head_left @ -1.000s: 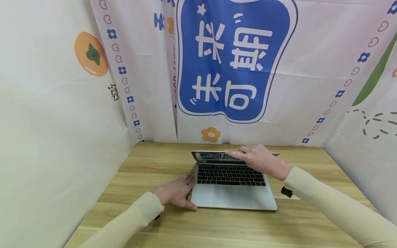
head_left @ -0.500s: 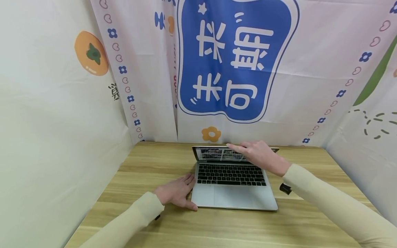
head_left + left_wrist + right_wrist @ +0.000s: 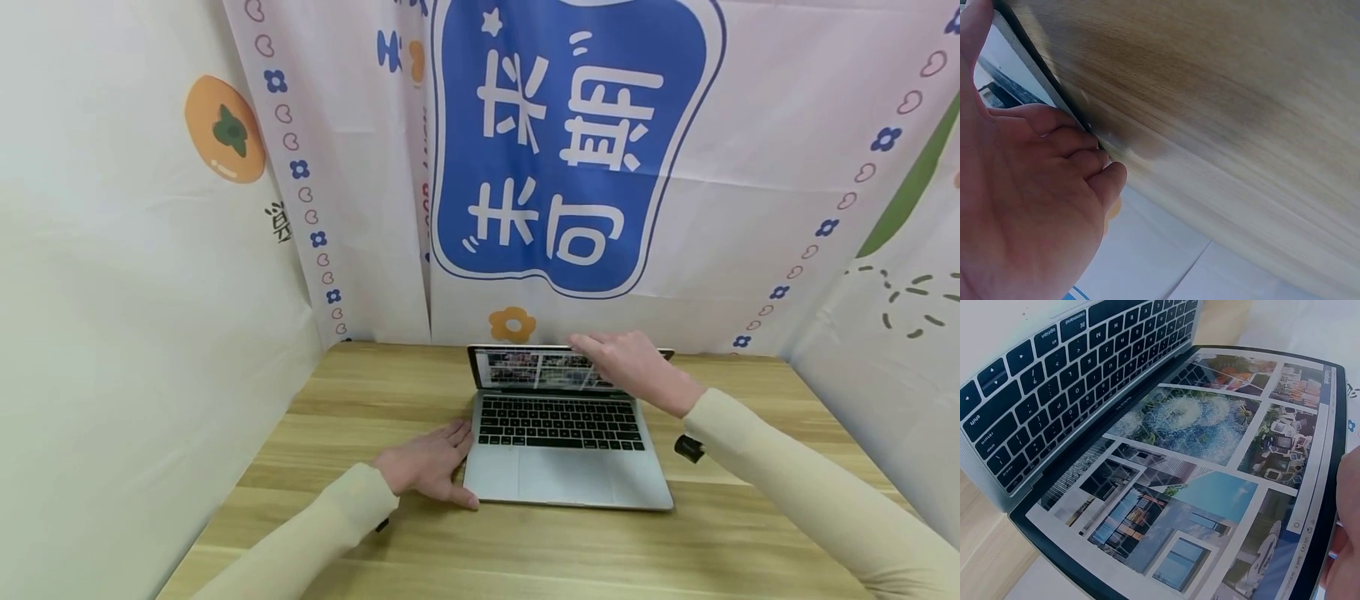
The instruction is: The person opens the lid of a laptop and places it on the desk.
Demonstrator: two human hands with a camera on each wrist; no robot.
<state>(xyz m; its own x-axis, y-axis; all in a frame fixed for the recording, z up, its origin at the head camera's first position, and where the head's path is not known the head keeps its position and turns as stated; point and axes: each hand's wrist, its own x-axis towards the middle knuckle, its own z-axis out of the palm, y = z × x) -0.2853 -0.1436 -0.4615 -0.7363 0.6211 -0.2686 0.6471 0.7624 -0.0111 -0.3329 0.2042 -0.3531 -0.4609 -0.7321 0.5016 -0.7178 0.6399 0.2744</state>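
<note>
A silver laptop (image 3: 565, 479) with black keys lies on the wooden table, its lid raised and its lit screen (image 3: 1210, 425) showing rows of pictures. Against the left side of the base rests my left hand (image 3: 427, 462), fingers extended along the edge and thumb near the front corner. The left wrist view shows that hand's (image 3: 1029, 181) fingertips touching the base's edge. My right hand (image 3: 637, 371) holds the top edge of the lid, right of its middle. In the right wrist view only part of the right hand (image 3: 1349, 494) shows, thumb on the screen side; the other fingers are mostly hidden.
The wooden table (image 3: 352, 400) extends around the laptop on all sides. A printed white cloth (image 3: 375, 250) hangs right behind the table's far edge, and white cloth walls stand at left and right. A dark wrist device (image 3: 688, 448) hangs under the right sleeve.
The lid has tilted further up and back with my right hand on its top edge, exposing more of the screen. My right hand has shifted slightly right along the edge. The left hand stays still.
</note>
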